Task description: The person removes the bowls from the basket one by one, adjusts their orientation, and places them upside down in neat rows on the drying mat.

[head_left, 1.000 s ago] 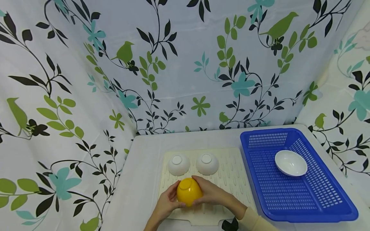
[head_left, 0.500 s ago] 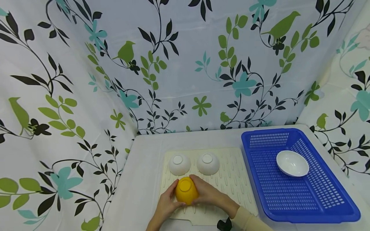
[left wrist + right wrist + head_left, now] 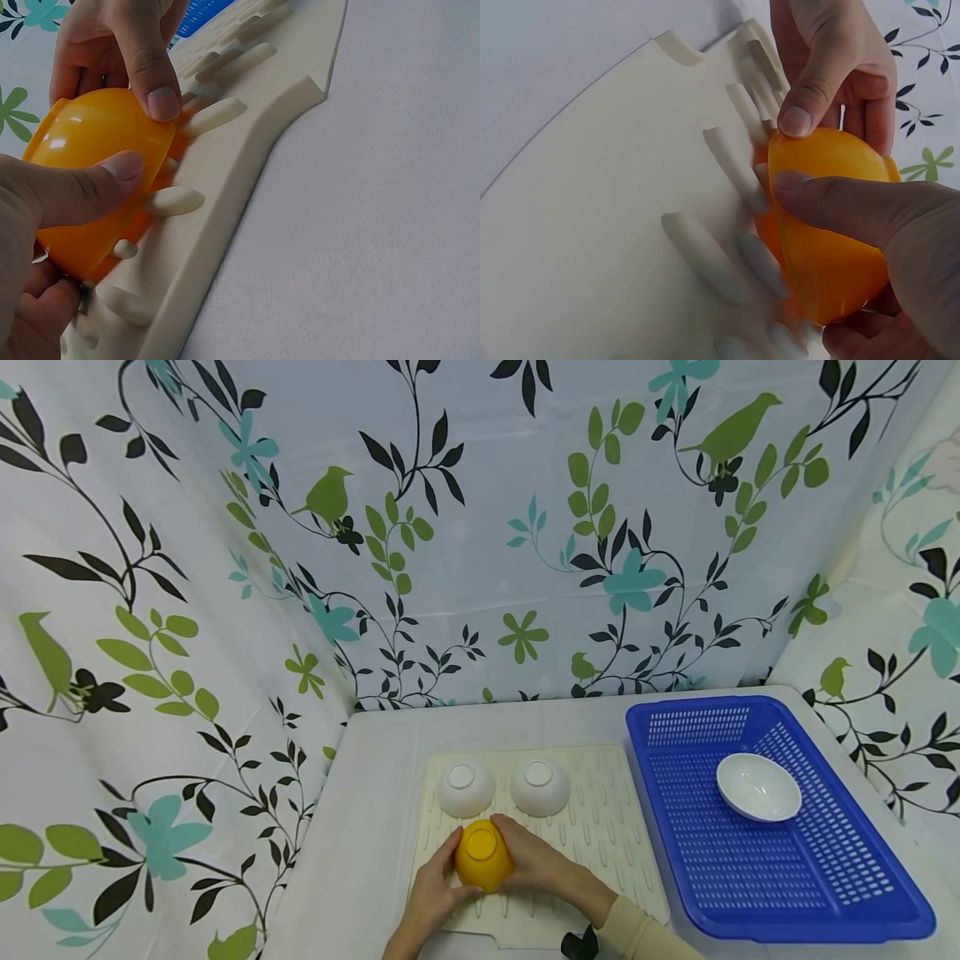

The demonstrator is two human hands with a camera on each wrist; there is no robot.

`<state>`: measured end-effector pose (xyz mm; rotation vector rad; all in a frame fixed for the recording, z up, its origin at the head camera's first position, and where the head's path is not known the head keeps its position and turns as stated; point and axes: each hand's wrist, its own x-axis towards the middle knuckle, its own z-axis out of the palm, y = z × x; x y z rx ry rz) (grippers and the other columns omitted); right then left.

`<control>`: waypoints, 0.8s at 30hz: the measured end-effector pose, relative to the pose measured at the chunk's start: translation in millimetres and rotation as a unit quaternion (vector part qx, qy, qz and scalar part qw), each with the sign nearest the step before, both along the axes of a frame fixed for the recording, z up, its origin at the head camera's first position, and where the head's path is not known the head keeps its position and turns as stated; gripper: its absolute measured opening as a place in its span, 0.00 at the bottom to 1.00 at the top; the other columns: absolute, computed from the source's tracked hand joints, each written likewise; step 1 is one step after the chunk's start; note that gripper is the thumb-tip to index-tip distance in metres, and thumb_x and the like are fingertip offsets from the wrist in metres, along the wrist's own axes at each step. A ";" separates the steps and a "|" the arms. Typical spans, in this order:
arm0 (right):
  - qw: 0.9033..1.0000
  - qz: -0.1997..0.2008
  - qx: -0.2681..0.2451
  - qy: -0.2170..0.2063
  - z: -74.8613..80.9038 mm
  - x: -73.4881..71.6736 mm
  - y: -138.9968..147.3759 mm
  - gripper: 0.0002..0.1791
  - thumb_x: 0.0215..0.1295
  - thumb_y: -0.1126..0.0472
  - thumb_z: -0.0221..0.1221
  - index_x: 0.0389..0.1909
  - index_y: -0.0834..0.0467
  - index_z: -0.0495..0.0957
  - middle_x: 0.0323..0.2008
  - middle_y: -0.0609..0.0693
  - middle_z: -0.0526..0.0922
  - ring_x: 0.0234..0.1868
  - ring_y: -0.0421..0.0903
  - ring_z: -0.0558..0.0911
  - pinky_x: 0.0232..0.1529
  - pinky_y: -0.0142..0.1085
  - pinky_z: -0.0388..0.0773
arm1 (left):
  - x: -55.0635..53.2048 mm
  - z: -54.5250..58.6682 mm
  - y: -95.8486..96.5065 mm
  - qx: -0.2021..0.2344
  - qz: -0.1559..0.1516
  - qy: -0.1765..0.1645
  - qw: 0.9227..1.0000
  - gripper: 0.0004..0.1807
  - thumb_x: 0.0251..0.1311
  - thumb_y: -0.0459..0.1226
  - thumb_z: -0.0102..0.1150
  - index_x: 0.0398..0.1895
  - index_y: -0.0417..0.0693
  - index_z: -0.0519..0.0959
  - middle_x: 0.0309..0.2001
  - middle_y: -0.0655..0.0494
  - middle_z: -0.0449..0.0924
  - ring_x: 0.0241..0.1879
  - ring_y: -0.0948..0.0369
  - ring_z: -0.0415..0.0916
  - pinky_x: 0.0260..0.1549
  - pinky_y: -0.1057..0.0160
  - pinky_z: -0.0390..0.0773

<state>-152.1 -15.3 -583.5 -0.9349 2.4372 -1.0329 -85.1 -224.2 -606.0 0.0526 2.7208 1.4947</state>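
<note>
A yellow bowl (image 3: 484,857) is upside down over the front left of a cream drying board (image 3: 585,860) with raised pegs. My left hand (image 3: 435,893) grips it from the left, thumb along its near side. From the right my right hand (image 3: 536,860) holds the same bowl, its thumb also on the near side. In the left wrist view the rim of the bowl (image 3: 97,165) is right at the pegs. The right wrist view shows both thumbs on the bowl (image 3: 832,225). Behind it, a white bowl (image 3: 465,789) and another white bowl (image 3: 539,787) stand upside down on the board.
To the right is a blue perforated basket (image 3: 750,877), with a white bowl (image 3: 759,787) lying in it, hollow side up. A black object (image 3: 580,943) is by the right wrist. Patterned curtains (image 3: 480,568) hang behind the white table (image 3: 352,827).
Over the last second the yellow bowl has shifted slightly left and turned a little in both hands. In the last half second it has hardly moved.
</note>
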 end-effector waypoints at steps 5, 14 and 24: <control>1.000 0.001 0.008 0.007 1.4 1.7 0.2 0.56 0.44 0.62 0.79 0.73 0.63 0.57 0.71 0.58 0.68 0.70 0.54 0.72 0.74 0.52 0.68 | 1.3 1.5 1.3 -0.003 0.001 0.004 1.000 0.54 0.42 0.33 0.80 0.75 0.38 0.62 0.75 0.42 0.63 0.73 0.46 0.63 0.70 0.52 0.66; 1.000 -0.002 0.014 0.003 3.0 2.8 0.4 0.55 0.45 0.62 0.79 0.72 0.60 0.57 0.71 0.57 0.68 0.70 0.53 0.72 0.74 0.52 0.68 | 1.8 1.9 1.8 -0.015 0.003 0.004 1.000 0.54 0.41 0.34 0.81 0.75 0.39 0.62 0.75 0.42 0.64 0.73 0.45 0.64 0.70 0.52 0.66; 0.999 0.000 0.027 0.022 6.0 7.6 2.7 0.55 0.49 0.64 0.76 0.74 0.67 0.53 0.74 0.64 0.63 0.73 0.59 0.68 0.74 0.54 0.67 | 2.3 2.3 0.5 -0.025 -0.006 0.006 1.000 0.54 0.42 0.35 0.81 0.75 0.38 0.61 0.74 0.39 0.63 0.72 0.42 0.64 0.69 0.50 0.67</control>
